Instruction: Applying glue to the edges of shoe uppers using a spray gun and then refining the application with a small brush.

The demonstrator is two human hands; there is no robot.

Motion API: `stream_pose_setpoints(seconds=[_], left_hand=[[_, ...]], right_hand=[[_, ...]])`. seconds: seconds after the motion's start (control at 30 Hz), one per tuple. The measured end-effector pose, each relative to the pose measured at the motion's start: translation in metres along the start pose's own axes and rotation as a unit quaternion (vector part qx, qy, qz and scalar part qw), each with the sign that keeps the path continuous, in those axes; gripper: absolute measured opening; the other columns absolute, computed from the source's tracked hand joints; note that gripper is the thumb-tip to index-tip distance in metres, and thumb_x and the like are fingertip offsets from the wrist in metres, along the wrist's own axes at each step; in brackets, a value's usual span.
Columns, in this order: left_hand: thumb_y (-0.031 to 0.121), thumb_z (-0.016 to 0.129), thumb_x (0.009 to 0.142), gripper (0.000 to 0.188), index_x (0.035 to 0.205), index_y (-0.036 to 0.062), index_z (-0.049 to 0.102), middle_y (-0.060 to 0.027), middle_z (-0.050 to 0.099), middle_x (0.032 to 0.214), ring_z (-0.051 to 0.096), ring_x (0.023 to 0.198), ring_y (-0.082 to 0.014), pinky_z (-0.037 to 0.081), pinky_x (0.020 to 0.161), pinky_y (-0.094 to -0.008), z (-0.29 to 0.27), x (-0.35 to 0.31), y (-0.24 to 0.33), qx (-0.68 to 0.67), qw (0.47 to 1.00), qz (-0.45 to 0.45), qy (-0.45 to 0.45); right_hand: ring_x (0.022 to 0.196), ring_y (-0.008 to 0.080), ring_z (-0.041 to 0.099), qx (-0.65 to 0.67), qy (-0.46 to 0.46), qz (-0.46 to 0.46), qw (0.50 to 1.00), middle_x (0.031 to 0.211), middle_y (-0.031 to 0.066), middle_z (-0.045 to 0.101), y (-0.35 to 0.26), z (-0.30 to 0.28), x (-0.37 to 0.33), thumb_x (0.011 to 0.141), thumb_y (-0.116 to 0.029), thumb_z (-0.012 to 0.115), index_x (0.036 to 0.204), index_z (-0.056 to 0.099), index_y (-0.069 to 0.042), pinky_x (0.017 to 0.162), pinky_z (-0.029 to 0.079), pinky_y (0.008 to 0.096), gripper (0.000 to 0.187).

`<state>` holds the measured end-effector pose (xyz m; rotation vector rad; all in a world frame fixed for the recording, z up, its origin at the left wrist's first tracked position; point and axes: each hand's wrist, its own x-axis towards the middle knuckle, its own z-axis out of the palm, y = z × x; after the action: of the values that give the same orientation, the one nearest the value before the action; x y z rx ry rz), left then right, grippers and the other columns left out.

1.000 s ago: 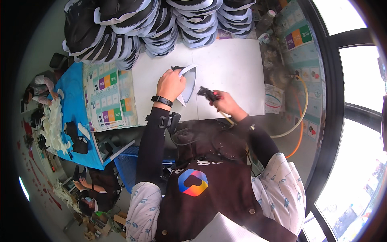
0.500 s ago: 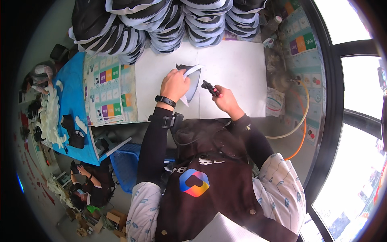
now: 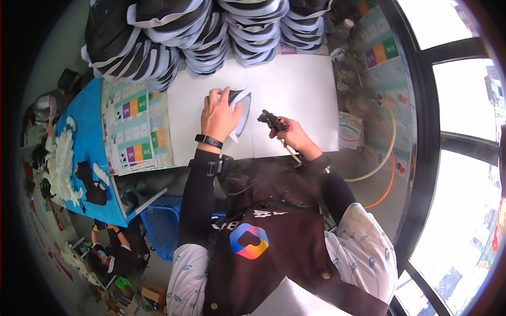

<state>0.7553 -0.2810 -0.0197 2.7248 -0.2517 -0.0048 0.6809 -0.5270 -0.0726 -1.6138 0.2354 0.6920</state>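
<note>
Workpiece (image 3: pixel 244 119) lies partly under left hand (image 3: pixel 219 119), left of right hand (image 3: pixel 296 138).

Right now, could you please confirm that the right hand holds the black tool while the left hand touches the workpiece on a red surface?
No: the head view shows a white surface, not red. The right hand does hold the black tool, and the left hand touches the workpiece.
</note>
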Motion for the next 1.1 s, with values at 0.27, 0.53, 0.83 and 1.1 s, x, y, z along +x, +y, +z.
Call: stream_pose_setpoints(seconds=[0.27,0.53,0.83,1.1], left_hand=[[0.003,0.074,0.081,0.060,0.138,0.0166,0.064,-0.0162,0.051,0.146,0.049,0.133,-0.0385,0.038,0.114,-0.0478,0.004,0.002,0.024,-0.017,0.977,0.213,-0.016],[-0.005,0.052,0.092,0.057,0.144,0.0159,0.059,-0.0174,0.051,0.144,0.052,0.131,-0.0381,0.043,0.111,-0.0442,0.025,0.003,0.032,-0.054,0.985,0.158,-0.035],[-0.004,0.052,0.093,0.048,0.138,0.0115,0.064,-0.0150,0.057,0.137,0.056,0.126,-0.0352,0.045,0.108,-0.0418,0.020,0.012,0.038,-0.076,0.986,0.138,-0.050],[-0.004,0.050,0.095,0.042,0.132,0.0092,0.066,-0.0141,0.059,0.134,0.058,0.125,-0.0344,0.046,0.106,-0.0407,0.013,0.002,0.017,-0.082,0.990,0.115,-0.024]], right_hand=[[0.096,0.0419,0.065,-0.349,0.177,-0.096,0.915,0.104,0.0226,0.067,0.055,0.008,0.018,0.083,-0.005,0.063,0.111,0.056,0.002,0.080,0.058,0.0492,0.029],[0.121,0.0421,0.053,-0.477,0.209,-0.079,0.850,0.130,0.0247,0.052,0.150,-0.036,0.029,0.072,-0.002,0.070,0.131,0.050,0.006,0.099,0.054,0.0486,0.063],[0.095,0.0446,0.061,-0.212,0.712,-0.105,0.661,0.098,0.0234,0.063,0.104,-0.258,-0.002,0.089,-0.030,0.079,0.106,0.065,0.004,0.083,0.051,0.0513,0.041],[0.088,0.0440,0.068,-0.214,0.678,-0.148,0.687,0.092,0.0220,0.071,0.063,-0.251,-0.060,0.092,-0.023,0.075,0.096,0.072,0.000,0.077,0.052,0.0478,0.023]])
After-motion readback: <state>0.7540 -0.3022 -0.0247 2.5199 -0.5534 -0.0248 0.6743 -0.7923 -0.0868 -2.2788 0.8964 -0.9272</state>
